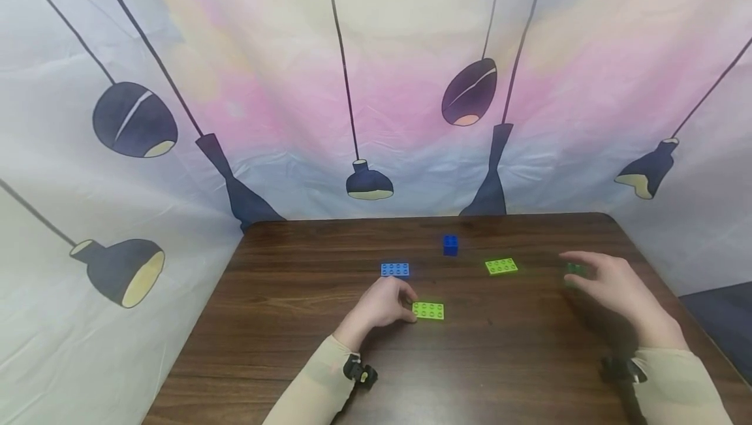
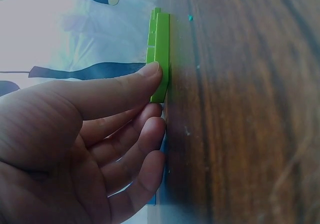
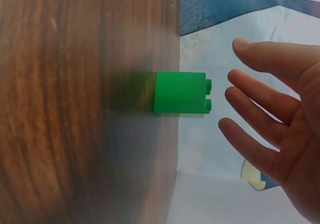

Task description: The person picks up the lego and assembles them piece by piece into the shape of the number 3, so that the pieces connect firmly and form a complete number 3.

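Note:
My left hand (image 1: pixel 383 302) pinches the left end of a flat lime-green toy brick (image 1: pixel 435 311) lying studs up on the table. In the left wrist view the thumb (image 2: pixel 125 88) presses the near side of that brick, with the other fingers curled behind. At the right, my right hand (image 1: pixel 625 291) hovers with thumb and fingers spread around a taller green toy block (image 3: pixel 181 92). The right wrist view shows a gap between the fingertips and this block, which stands upright with its studs up. The head view shows it partly hidden by the hand.
Just beyond the left hand lies a flat light-blue brick (image 1: pixel 395 269). Farther back stands a dark-blue block (image 1: pixel 450 245). A second flat lime-green brick (image 1: pixel 501 266) lies between it and the right hand. A lamp-patterned cloth (image 1: pixel 411 170) hangs behind the wooden table (image 1: pixel 499 360).

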`<state>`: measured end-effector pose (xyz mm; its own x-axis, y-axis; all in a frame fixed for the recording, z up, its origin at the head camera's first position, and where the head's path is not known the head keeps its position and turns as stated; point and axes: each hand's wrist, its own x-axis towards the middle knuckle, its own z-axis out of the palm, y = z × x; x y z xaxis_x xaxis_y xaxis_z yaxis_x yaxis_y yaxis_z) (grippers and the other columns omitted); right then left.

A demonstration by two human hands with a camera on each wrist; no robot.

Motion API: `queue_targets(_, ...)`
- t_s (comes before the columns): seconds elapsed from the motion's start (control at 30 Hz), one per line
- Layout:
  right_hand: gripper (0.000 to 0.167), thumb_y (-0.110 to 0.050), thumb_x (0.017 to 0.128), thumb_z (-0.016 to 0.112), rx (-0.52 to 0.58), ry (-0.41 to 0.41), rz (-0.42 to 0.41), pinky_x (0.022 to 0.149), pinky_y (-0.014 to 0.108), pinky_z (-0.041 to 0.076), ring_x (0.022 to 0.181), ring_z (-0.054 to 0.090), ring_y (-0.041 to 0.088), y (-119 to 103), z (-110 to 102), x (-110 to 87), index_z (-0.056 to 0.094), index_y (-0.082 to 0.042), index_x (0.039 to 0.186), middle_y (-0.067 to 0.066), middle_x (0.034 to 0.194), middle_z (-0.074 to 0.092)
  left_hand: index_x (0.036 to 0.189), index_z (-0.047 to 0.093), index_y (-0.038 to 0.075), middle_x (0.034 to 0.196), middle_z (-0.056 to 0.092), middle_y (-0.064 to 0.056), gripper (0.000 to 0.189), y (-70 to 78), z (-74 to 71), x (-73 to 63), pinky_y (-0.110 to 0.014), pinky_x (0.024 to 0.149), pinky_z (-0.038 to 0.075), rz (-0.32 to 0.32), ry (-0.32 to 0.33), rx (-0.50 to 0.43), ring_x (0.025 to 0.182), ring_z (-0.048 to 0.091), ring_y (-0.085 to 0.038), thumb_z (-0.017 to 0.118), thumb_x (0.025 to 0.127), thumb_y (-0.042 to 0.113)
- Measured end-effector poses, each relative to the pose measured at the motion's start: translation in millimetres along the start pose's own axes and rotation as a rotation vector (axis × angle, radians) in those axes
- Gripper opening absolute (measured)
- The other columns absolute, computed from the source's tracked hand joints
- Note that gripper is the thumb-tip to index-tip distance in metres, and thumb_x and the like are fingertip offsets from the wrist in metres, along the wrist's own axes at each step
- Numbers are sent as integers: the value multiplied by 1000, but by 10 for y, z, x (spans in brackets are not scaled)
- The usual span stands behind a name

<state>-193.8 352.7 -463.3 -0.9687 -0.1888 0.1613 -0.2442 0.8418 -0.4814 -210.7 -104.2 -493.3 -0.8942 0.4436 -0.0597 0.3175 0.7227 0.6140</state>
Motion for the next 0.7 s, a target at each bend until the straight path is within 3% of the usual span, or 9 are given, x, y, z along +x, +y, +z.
queue_targets(0.23,50,-16,95,82,13,26,17,89,70,50,118,62,56,56,26,-3,66,-1,139,32,134,65,98,83,13,93,74,7,29,-11,-2,2,-30,71,51,0,4,1,73,59,-7,99,74,15)
queue_targets(0.7,56,-9,93,79,-12,-15,37,94,77,44,125,52,65,225,83,-7,59,5,143,39,140,58,98,83,13,93,75,7,29,14,-2,-12,-29,72,51,-6,5,8,73,58,-7,99,74,15)
